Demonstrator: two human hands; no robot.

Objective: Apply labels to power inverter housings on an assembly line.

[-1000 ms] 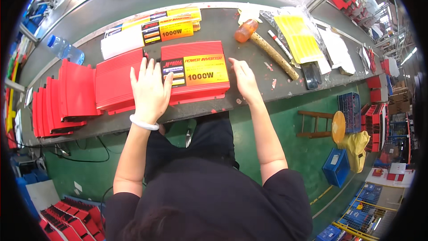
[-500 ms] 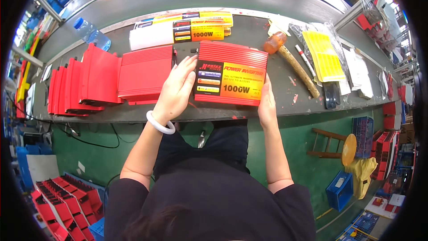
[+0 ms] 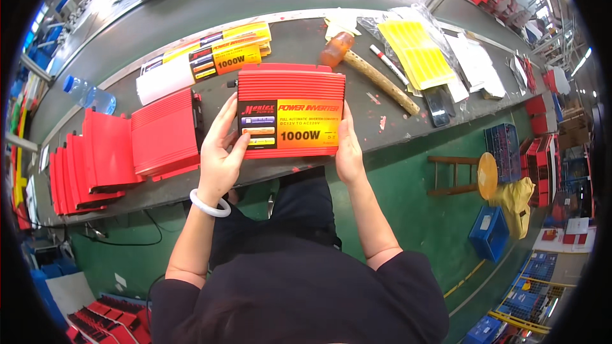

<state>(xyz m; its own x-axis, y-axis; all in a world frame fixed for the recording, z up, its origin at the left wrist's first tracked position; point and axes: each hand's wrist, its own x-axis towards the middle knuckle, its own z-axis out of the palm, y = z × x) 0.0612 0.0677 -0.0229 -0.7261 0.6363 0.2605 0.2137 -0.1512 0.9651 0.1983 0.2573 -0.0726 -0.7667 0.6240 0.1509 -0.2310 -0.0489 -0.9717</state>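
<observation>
A red power inverter (image 3: 291, 83) with ridged sides and a yellow, orange and black label is gripped between my two hands near the bench's front edge. My left hand (image 3: 222, 150) holds its left side, the thumb lying over the label's dark corner. Along the right side rests my right hand (image 3: 347, 150), its fingers mostly hidden behind the case. Just left of my left hand is another red inverter case (image 3: 166, 132) without a visible label. Several more red cases (image 3: 105, 153) lean in a row beyond it.
Behind the inverter lie label sheets (image 3: 223, 54). A mallet (image 3: 382, 81), a marker (image 3: 389, 64), yellow sticker sheets (image 3: 417, 57) and a dark phone (image 3: 437, 107) are on the right. A water bottle (image 3: 92, 97) stands far left. A stool (image 3: 486, 172) and blue crate (image 3: 489, 234) are on the floor.
My left hand has gone from lying flat along the inverter's side to gripping it, thumb on the front. The inverter looks raised toward me. The whole view has turned and shifted.
</observation>
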